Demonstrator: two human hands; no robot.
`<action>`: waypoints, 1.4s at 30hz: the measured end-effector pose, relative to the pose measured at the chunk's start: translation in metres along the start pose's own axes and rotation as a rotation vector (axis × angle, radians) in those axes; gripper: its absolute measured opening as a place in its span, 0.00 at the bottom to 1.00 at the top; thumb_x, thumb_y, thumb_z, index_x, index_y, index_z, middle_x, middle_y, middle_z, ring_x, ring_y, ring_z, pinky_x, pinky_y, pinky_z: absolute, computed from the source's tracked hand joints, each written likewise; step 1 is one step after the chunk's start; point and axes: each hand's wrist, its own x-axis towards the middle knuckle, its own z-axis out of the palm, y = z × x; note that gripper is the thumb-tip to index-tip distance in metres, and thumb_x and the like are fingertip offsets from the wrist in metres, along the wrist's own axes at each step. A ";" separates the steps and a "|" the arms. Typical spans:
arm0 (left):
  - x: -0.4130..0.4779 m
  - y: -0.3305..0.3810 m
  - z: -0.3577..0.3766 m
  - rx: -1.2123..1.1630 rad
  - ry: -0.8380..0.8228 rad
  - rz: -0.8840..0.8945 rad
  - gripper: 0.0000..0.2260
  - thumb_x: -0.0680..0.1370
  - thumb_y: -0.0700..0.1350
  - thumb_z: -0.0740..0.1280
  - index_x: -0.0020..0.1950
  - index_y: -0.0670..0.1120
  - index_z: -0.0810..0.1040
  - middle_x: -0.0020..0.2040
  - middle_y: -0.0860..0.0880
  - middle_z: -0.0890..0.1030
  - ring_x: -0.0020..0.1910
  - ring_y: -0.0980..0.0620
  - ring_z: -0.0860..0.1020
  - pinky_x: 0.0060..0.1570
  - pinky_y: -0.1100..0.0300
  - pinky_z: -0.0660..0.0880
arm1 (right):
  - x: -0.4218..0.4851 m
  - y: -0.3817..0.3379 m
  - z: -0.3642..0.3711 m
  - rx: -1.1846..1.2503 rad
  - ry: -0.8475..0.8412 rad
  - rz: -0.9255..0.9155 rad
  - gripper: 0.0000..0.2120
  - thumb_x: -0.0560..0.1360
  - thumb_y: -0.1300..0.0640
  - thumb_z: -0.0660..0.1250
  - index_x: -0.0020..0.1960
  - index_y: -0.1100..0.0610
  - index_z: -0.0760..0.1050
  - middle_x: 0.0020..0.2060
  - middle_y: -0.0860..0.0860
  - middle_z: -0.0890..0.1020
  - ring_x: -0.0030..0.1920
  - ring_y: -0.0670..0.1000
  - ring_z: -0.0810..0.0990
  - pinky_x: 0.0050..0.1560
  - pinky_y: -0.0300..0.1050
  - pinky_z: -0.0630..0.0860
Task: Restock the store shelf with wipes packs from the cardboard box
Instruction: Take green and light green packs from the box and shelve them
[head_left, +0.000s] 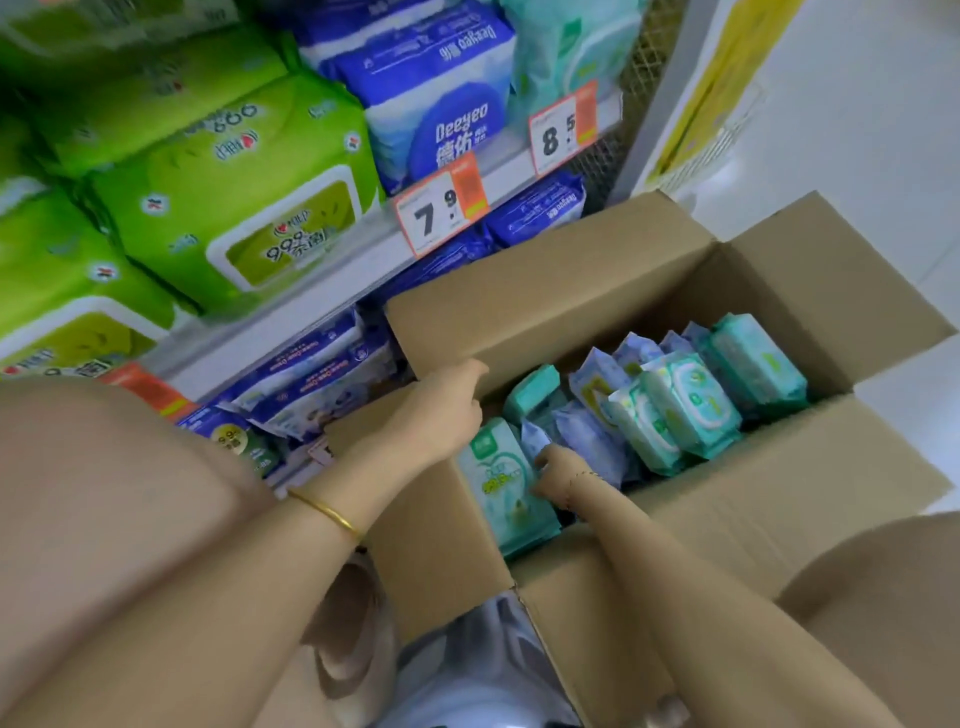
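An open cardboard box stands on the floor in front of the store shelf. Inside it, several teal and pale blue wipes packs stand on edge. My left hand grips the box's far-left flap near its corner. My right hand is down inside the box, fingers closed on a pale blue wipes pack next to a teal pack. On the shelf sit green wipes packs and blue Deeyeo packs.
Price tags "7.9" and "8.5" hang on the shelf edge. More blue packs fill the lower shelf. A white floor lies to the right of the box. A grey upright ends the shelf.
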 end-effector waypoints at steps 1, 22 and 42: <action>0.003 -0.002 0.001 0.000 0.000 0.024 0.21 0.79 0.36 0.57 0.73 0.44 0.64 0.70 0.43 0.70 0.68 0.46 0.70 0.68 0.54 0.66 | 0.002 0.000 0.004 0.010 0.002 -0.003 0.19 0.77 0.62 0.62 0.67 0.64 0.68 0.63 0.61 0.75 0.63 0.59 0.74 0.60 0.48 0.73; 0.000 0.004 0.006 -0.028 -0.015 -0.012 0.21 0.80 0.36 0.57 0.73 0.43 0.63 0.71 0.44 0.70 0.69 0.48 0.70 0.69 0.53 0.67 | 0.019 0.007 0.012 0.072 0.025 -0.041 0.05 0.75 0.64 0.62 0.51 0.61 0.73 0.36 0.55 0.72 0.43 0.53 0.72 0.49 0.47 0.75; -0.073 0.019 -0.061 -0.596 0.052 0.069 0.20 0.78 0.50 0.66 0.67 0.46 0.70 0.66 0.47 0.74 0.60 0.50 0.77 0.61 0.50 0.75 | -0.123 -0.034 -0.144 0.724 -0.070 -0.508 0.06 0.74 0.60 0.67 0.45 0.62 0.81 0.36 0.62 0.84 0.34 0.53 0.78 0.36 0.39 0.77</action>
